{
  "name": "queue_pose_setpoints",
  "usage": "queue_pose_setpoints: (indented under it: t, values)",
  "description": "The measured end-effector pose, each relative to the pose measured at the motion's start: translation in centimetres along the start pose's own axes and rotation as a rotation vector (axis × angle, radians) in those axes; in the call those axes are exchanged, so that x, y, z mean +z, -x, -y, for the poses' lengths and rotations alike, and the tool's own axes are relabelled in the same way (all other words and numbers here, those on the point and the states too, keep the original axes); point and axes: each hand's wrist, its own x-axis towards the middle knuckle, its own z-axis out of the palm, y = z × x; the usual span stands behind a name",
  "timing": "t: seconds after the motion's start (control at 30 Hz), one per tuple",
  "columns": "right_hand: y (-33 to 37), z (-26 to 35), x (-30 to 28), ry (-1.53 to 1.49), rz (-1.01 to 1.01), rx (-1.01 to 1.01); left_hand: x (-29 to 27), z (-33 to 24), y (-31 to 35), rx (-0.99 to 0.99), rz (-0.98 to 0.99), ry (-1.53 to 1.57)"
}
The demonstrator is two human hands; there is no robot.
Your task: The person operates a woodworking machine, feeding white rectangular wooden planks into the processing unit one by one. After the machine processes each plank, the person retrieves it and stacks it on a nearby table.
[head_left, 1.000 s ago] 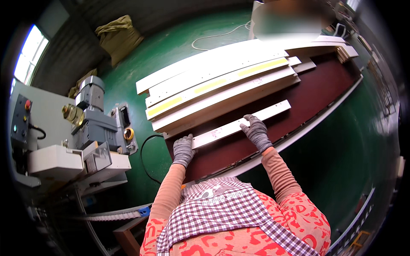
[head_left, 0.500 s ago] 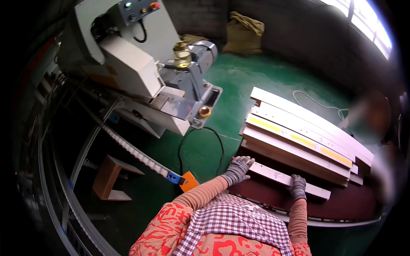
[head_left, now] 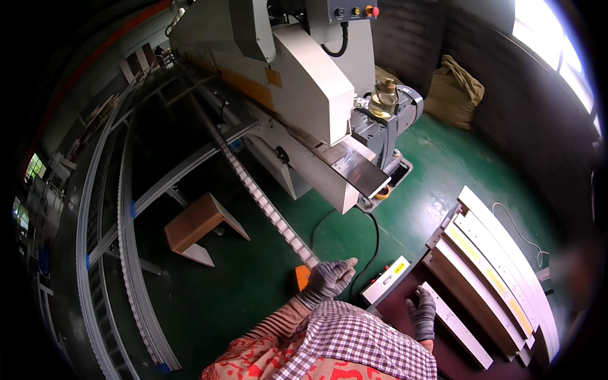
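My left hand (head_left: 327, 282), in a grey knit glove, is raised off the worktable with its fingers stretched out and nothing in them. It is in front of the end of a narrow roller conveyor (head_left: 269, 211) and partly covers an orange block (head_left: 303, 277). My right hand (head_left: 422, 314), gloved alike, lies along the left end of a long, narrow white board (head_left: 457, 327). Its fingers are loosely apart and touch or nearly touch the board's edge. That board lies flat on the dark red tabletop (head_left: 399, 298), beside a stack of longer boards (head_left: 484, 278) with pale faces and yellow strips.
A large grey-white machine (head_left: 316, 82) with a motor (head_left: 405, 104) stands ahead. A small switch box (head_left: 387, 278) sits at the table's left corner. A brown, U-shaped panel piece (head_left: 199, 228) is on the green floor at left. A cable (head_left: 377, 244) trails nearby. Sacks (head_left: 453, 95) lean against the wall.
The view has swung left. My left hand has let go of the white board and moved left, off the table. My right hand has shifted to the board's left end and loosened.
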Motion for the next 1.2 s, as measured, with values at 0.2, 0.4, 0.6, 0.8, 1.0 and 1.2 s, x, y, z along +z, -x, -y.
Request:
queue_pose_setpoints:
  t: [0.2,0.4,0.6,0.8,1.0,1.2]
  values:
    - [-1.8,8.5,3.3,0.055,0.471,-0.072,-4.4,3.8,-0.7,-0.164,-0.152,-0.029]
    - [-1.7,8.4,4.9,0.223,0.624,-0.027,-7.2,7.4,-0.2,-0.191,-0.286,-0.111]
    - [-1.3,7.7,6.4,0.235,0.574,-0.005,-8.3,9.3,-0.4,-0.222,-0.358,-0.114]
    - [-1.5,9.3,5.6,0.272,0.590,0.038,-9.3,10.1,-1.6,-0.181,-0.382,-0.168]
    - [-1.1,8.4,6.6,0.291,0.542,0.000,-9.6,10.5,-1.1,-0.160,-0.362,-0.185]
    - [-0.6,9.1,6.4,0.290,0.511,0.032,-10.0,11.0,0.0,-0.204,-0.359,-0.176]
